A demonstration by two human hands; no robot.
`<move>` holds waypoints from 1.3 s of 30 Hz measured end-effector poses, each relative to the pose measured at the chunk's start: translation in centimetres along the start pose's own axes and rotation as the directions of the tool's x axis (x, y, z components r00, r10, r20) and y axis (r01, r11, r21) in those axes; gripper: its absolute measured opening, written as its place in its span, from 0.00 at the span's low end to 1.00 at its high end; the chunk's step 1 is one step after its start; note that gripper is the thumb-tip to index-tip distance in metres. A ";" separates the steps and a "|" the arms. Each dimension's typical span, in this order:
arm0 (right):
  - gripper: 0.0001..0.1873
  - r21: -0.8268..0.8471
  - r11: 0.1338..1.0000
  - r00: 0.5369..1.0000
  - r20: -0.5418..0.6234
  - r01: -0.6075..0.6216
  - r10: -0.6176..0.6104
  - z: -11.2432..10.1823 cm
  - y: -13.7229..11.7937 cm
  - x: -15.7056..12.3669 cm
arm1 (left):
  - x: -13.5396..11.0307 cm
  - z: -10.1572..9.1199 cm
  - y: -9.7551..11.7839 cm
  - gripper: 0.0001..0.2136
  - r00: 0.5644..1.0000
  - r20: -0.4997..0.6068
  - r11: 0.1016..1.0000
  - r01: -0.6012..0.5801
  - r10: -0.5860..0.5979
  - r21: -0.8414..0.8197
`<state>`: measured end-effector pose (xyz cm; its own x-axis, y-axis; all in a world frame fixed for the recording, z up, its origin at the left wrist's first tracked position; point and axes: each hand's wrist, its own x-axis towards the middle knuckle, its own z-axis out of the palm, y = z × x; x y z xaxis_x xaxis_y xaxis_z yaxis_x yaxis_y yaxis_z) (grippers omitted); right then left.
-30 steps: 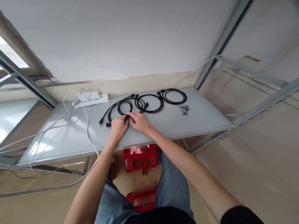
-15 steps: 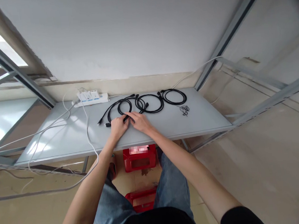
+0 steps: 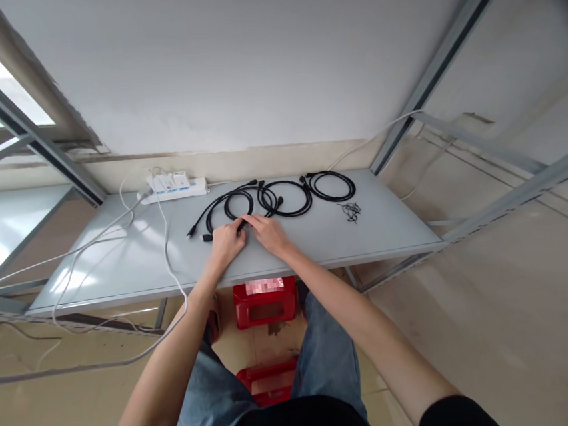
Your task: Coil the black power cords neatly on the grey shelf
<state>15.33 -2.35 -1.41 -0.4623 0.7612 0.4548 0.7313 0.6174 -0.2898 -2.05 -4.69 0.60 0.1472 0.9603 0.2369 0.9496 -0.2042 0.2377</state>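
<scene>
Close together at the front of the grey shelf table [image 3: 366, 232], both my hands are on a coiled black cable [image 3: 210, 215]. My left hand [image 3: 227, 240] has its fingers closed around the near side of the coil. My right hand [image 3: 266, 233] pinches the same spot, its fingertips meeting the left hand's. Beyond my hands, a second coiled cable [image 3: 308, 205] overlaps the first. A third coil [image 3: 352, 186] lies to its right. Several thin black ties [image 3: 351, 212] are heaped in front of that coil. What lies beneath my fingers is partly hidden.
A white power strip [image 3: 174, 190] with adapters stands at the back left. White cords [image 3: 166, 244] run from it over the front left edge. Metal posts [image 3: 400, 121] flank the table. A red stool [image 3: 266, 308] sits under it, and another is nearer my legs.
My hands remain on the cable coil in nearly the same place, with only a slight shift of the fingers. The view has moved very slightly.
</scene>
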 end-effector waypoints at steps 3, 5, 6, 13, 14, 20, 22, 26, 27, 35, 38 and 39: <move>0.29 -0.020 1.000 1.000 0.027 -0.009 0.009 0.0 0.0 -0.1 | -0.1 -0.3 0.3 0.19 1.000 0.013 1.000 0.011 -0.011 0.027; 0.29 -0.032 0.999 0.999 0.036 -0.015 0.016 0.0 0.0 -0.1 | -0.2 -0.3 0.4 0.19 1.000 0.018 0.999 0.005 -0.006 0.033; 0.29 -0.036 0.999 0.999 0.038 -0.016 0.017 -0.1 0.0 -0.1 | -0.2 -0.3 0.4 0.19 1.000 0.016 0.999 0.002 -0.002 0.037; 0.28 -0.027 1.000 0.999 0.047 -0.011 0.012 -1.1 -0.6 -0.3 | -0.3 0.0 0.2 0.18 1.000 -0.010 0.998 0.000 0.001 0.062; 0.29 -0.021 1.000 0.999 0.045 -0.005 0.006 -1.2 -0.7 -0.3 | -0.3 0.0 0.2 0.19 1.000 -0.012 0.998 0.003 -0.002 0.065; 0.34 -0.014 1.000 0.999 0.052 0.016 -0.015 -1.1 -0.4 -0.3 | -0.2 -0.2 0.3 0.19 1.000 0.009 0.995 0.005 -0.006 0.098; 0.35 -0.013 1.000 0.998 0.054 0.024 -0.023 -1.0 -0.3 -0.4 | -0.2 -0.2 0.4 0.19 1.000 0.010 0.994 0.015 -0.016 0.104; 0.35 -0.013 1.000 0.998 0.059 0.026 -0.025 -1.1 -0.3 -0.3 | -0.2 -0.3 0.4 0.19 1.000 0.010 0.995 0.017 -0.018 0.102; 0.35 -0.012 1.000 0.998 0.061 0.027 -0.027 -1.1 -0.3 -0.3 | -0.2 -0.2 0.4 0.19 1.000 0.013 0.995 0.018 -0.020 0.102; 0.35 -0.014 0.999 0.999 0.040 0.028 -0.028 -0.9 -0.2 -0.3 | -0.2 0.0 0.2 0.21 1.000 0.001 0.993 0.028 -0.028 0.115; 0.34 0.006 0.999 0.999 0.012 0.032 -0.032 -0.6 0.0 -0.3 | -0.2 0.0 0.2 0.22 1.000 -0.004 0.994 0.028 -0.028 0.108; 0.33 0.011 0.999 1.000 0.001 0.031 -0.031 -0.5 0.0 -0.3 | -0.2 0.0 0.3 0.23 1.000 -0.004 0.994 0.029 -0.028 0.105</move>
<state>15.77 -2.68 -1.11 -0.4852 0.7421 0.4625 0.7114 0.6426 -0.2848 -1.83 -4.94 0.58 0.1191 0.9649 0.2339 0.9772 -0.1556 0.1443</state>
